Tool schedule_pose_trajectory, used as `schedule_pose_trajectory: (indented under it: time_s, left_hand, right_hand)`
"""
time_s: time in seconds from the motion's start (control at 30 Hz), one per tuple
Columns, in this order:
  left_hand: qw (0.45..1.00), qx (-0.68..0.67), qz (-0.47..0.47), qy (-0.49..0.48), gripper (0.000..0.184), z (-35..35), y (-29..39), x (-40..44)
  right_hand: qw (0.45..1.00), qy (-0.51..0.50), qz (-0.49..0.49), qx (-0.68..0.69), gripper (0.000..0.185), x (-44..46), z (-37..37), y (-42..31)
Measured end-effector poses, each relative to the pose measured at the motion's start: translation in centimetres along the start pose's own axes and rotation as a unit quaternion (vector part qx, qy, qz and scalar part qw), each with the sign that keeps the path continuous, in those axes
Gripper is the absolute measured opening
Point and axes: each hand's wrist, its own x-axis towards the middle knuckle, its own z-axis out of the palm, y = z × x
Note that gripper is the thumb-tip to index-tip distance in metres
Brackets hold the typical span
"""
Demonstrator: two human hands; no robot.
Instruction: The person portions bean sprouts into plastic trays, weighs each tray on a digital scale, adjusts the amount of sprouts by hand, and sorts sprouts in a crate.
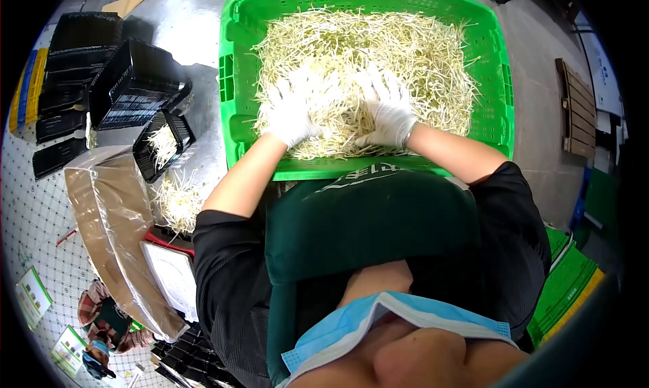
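A large green plastic crate is heaped with pale bean sprouts. My left hand, in a white glove, lies on the left part of the heap with its fingers stretched out and its thumb pointing inward. Some of its fingertips blend into the sprouts. My right hand, gloved too, rests on the heap with its fingers spread apart and its thumb low, towards the left. Loose sprouts lie between the two hands, and neither hand is closed around them.
Left of the crate on the metal table stand stacked black trays. One black tray holds some sprouts. A sprout pile lies near a weighing scale and a brown, plastic-covered box. Another person is at lower left.
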Motion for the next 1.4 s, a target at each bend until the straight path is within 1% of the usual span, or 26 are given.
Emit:
schedule_pose_trajectory:
  time_s: [0.03, 0.1, 0.17, 0.2, 0.27, 0.3, 0.37, 0.43, 0.5, 0.53, 0.6, 0.63, 0.7, 0.77, 0.8, 0.87, 0.9, 1.03, 1.07, 1.13, 1.17, 1.2, 1.27, 1.3, 1.37, 1.4]
  left_hand:
    - [0.988, 0.094, -0.102, -0.071, 0.107, -0.5, 0.7, 0.2]
    - [0.992, 0.106, -0.062, 0.003, 0.101, 1.9, -3.3, 2.2]
    - [0.992, -0.112, -0.059, -0.009, 0.093, 2.8, -6.4, 4.0]
    - [0.976, -0.216, -0.027, 0.022, 0.083, 2.9, -6.5, 4.0]
    - [0.972, -0.228, -0.041, 0.037, 0.081, 1.4, -4.9, 2.9]
    - [0.968, -0.241, -0.056, 0.050, 0.078, 0.8, -4.3, 2.2]
    - [0.971, -0.210, -0.047, 0.100, 0.069, 1.3, -4.5, 1.2]
    - [0.992, -0.069, -0.003, 0.109, 0.059, -0.3, -3.9, -0.5]
    - [0.994, -0.012, -0.021, 0.107, 0.048, -2.2, -2.9, -2.6]
    - [0.994, 0.055, 0.009, 0.094, 0.043, -2.8, -2.9, -3.7]
    - [0.982, 0.124, 0.104, 0.098, 0.034, -3.7, -2.0, -5.3]
    - [0.971, 0.121, 0.168, 0.119, 0.030, -3.8, -0.8, -5.6]
    - [0.958, 0.127, 0.222, 0.132, 0.029, -1.4, 1.3, -4.0]
    - [0.946, 0.131, 0.250, 0.160, 0.034, -0.4, 3.2, -2.3]
    - [0.948, 0.163, 0.246, 0.118, 0.039, 0.2, 3.6, -1.9]
    - [0.950, 0.190, 0.236, 0.077, 0.044, 1.2, 3.3, -1.8]
    - [0.945, 0.194, 0.234, 0.124, 0.049, 1.4, 3.3, -2.2]
    - [0.920, 0.250, 0.234, 0.192, 0.056, 1.3, 2.0, -1.2]
    - [0.955, 0.171, 0.200, 0.138, 0.058, 1.1, 1.7, -0.5]
    - [0.967, 0.098, 0.186, 0.146, 0.058, 1.7, 0.9, 0.4]
    - [0.973, 0.022, 0.172, 0.150, 0.059, 2.2, 0.6, 0.6]
    - [0.974, 0.020, 0.174, 0.146, 0.059, 1.8, 1.1, 1.0]
    - [0.999, -0.031, -0.031, 0.009, 0.089, -1.2, 3.3, 3.0]
    - [0.988, -0.056, -0.134, -0.060, 0.104, -1.9, 3.9, 3.7]
    - [0.980, -0.133, -0.122, 0.087, 0.112, 0.6, 3.5, 3.6]
    - [0.981, -0.124, -0.085, 0.120, 0.110, 1.1, 3.4, 3.1]
  right_hand:
    - [1.000, 0.000, -0.001, -0.001, 0.099, 1.2, 1.3, 0.8]
    - [0.986, 0.065, -0.148, -0.048, 0.087, 5.3, 5.1, 4.0]
    - [0.977, 0.086, -0.182, 0.064, 0.079, 7.2, 1.9, 6.5]
    - [0.979, -0.097, -0.125, 0.129, 0.078, 7.8, -0.8, 7.8]
    - [0.942, -0.272, -0.067, 0.187, 0.077, 7.1, -0.5, 9.9]
    - [0.944, -0.102, -0.102, 0.295, 0.076, 5.7, 2.3, 11.9]
    - [0.907, 0.072, -0.135, 0.393, 0.074, 5.3, 3.5, 13.1]
    - [0.969, -0.066, -0.050, 0.234, 0.077, 4.3, 1.4, 12.5]
    - [0.967, -0.139, -0.022, 0.212, 0.088, 3.2, -2.9, 12.2]
    - [0.866, -0.134, -0.023, 0.482, 0.089, 2.5, -4.8, 12.0]
    - [0.645, -0.121, -0.045, 0.753, 0.090, 1.9, -7.6, 11.2]
    - [0.642, -0.122, -0.041, 0.756, 0.090, 2.5, -6.7, 10.4]
    - [0.591, -0.056, -0.240, 0.768, 0.067, 5.1, -3.6, 8.6]
    - [0.738, -0.089, -0.184, 0.643, 0.093, 7.4, -1.8, 6.3]
    - [0.940, -0.129, -0.150, 0.279, 0.088, 8.1, -2.0, 6.7]
    - [0.923, -0.082, -0.115, 0.357, 0.083, 9.5, -1.6, 7.9]
    - [0.897, -0.034, -0.077, 0.433, 0.079, 9.7, -1.4, 8.2]
    - [0.904, -0.049, -0.111, 0.411, 0.068, 7.6, -0.3, 2.8]
    - [0.904, -0.046, -0.112, 0.411, 0.068, 7.5, -1.1, 2.4]
    - [0.930, -0.181, -0.127, 0.293, 0.063, 7.2, -2.9, 2.2]
    - [0.900, -0.088, -0.137, 0.405, 0.063, 8.2, -1.4, 3.6]
    - [0.921, -0.098, -0.068, 0.372, 0.065, 9.7, -0.6, 4.9]
    - [0.938, -0.101, -0.001, 0.332, 0.066, 10.2, -0.5, 5.8]
    - [0.901, -0.089, -0.074, 0.418, 0.075, 8.9, -0.7, 5.3]
    - [0.851, -0.082, -0.146, 0.498, 0.083, 6.7, -0.2, 3.9]
    - [0.934, 0.000, -0.177, 0.310, 0.092, 5.8, 0.8, 3.1]
